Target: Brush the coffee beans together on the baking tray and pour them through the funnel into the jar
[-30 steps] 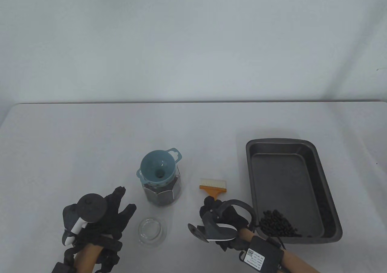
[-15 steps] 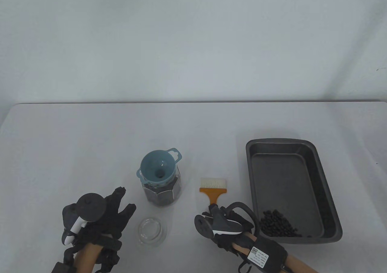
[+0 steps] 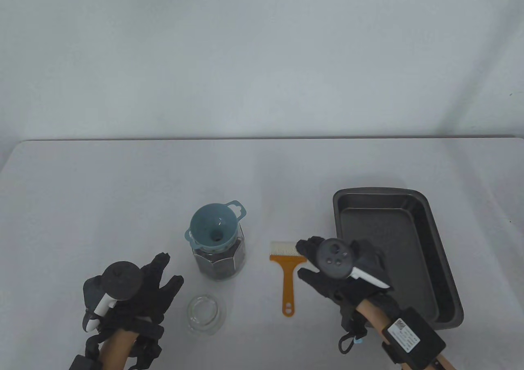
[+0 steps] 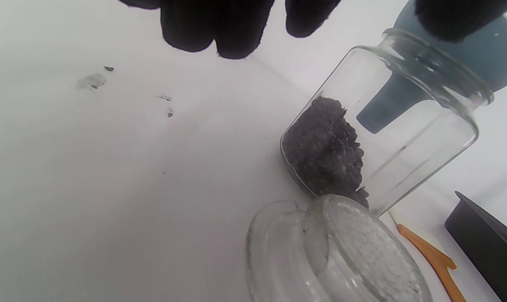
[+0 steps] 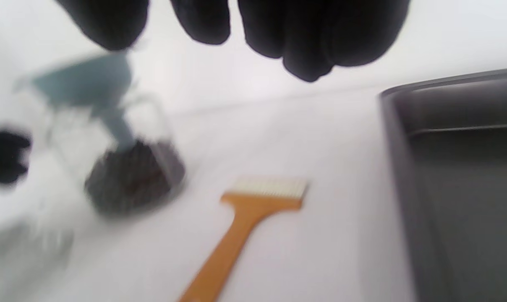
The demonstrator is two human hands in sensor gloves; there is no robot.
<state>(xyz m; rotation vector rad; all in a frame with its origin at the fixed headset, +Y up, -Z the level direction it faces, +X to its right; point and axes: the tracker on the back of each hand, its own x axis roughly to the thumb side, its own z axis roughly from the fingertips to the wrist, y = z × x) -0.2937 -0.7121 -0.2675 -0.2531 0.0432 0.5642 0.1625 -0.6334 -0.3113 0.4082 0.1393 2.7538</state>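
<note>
- The right hand (image 3: 344, 269) hovers with fingers spread, grasping nothing, over the left rim of the baking tray (image 3: 444, 263).
- The brush (image 3: 287, 269) lies flat on the table (image 3: 123, 189), just left of that hand.
- The left hand (image 3: 139, 290) rests released, near-left of the jar (image 3: 221, 259) carrying the funnel (image 3: 213, 226).

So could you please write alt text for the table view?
A right hand hovers open between an orange brush and a dark tray. Left of the brush stands a jar with a funnel; the left hand rests nearby.
</note>
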